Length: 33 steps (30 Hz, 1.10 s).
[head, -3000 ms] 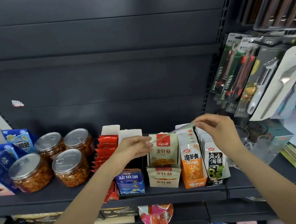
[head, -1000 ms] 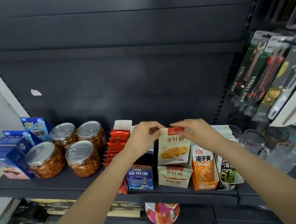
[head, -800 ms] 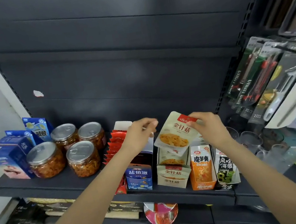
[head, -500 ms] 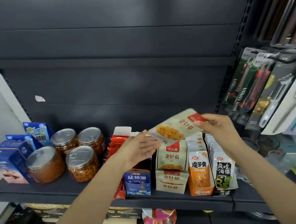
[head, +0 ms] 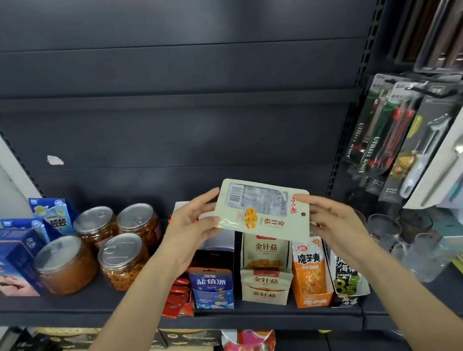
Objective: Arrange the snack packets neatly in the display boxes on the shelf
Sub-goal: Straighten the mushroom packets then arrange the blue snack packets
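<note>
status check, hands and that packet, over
Left hand and right hand hold pale packet by its ends, back side up. Above its display box. Nothing blocking.

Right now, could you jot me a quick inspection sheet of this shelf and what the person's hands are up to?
Surface: dark shelf, stocked along its front.
Job's things: pale snack packet held sideways in the air, back label showing; beige display box directly below holds matching packets; blue box, orange box and red packets alongside.
Clutter: four lidded jars; blue cartons.
Grips: left hand and right hand each hold one end of the packet.
Cables: nothing seen.
Surroundings: packaged utensils hanging at right; drinking glasses beneath them.
</note>
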Each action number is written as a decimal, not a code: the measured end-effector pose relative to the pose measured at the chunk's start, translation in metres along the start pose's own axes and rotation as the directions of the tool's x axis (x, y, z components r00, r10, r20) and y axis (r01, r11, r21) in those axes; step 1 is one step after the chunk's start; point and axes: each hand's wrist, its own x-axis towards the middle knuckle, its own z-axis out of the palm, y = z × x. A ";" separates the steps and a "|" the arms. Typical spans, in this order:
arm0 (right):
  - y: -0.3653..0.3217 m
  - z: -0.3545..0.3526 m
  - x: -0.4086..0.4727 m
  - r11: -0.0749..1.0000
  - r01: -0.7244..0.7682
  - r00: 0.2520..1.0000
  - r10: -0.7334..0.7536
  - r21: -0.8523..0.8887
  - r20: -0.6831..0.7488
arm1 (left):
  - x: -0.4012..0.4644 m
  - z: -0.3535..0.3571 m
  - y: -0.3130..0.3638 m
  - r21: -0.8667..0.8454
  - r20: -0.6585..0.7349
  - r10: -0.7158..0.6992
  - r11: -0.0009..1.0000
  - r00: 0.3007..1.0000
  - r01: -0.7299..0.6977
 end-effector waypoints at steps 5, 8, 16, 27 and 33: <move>0.008 0.009 -0.003 0.999 0.012 0.999 -0.010 0.050 -0.049 | -0.012 -0.001 0.006 0.290 0.088 0.114 0.947 0.990 -0.135; 0.009 0.012 -0.004 0.999 0.050 0.995 -0.051 -0.020 -0.085 | -0.014 -0.002 0.002 0.409 0.113 0.125 0.898 0.986 -0.161; 0.009 0.007 -0.008 0.998 0.055 0.996 -0.055 0.005 -0.066 | -0.014 -0.003 -0.006 0.387 0.058 0.110 0.914 0.992 -0.124; 0.003 -0.006 0.001 0.852 0.249 0.934 -0.338 -0.461 -0.120 | 0.006 0.012 -0.029 0.038 -0.128 -0.231 0.971 0.964 0.238; 0.016 -0.009 0.008 0.781 0.171 0.955 -0.282 -0.601 -0.095 | 0.023 0.014 -0.058 0.474 -0.120 -0.015 0.877 0.993 0.071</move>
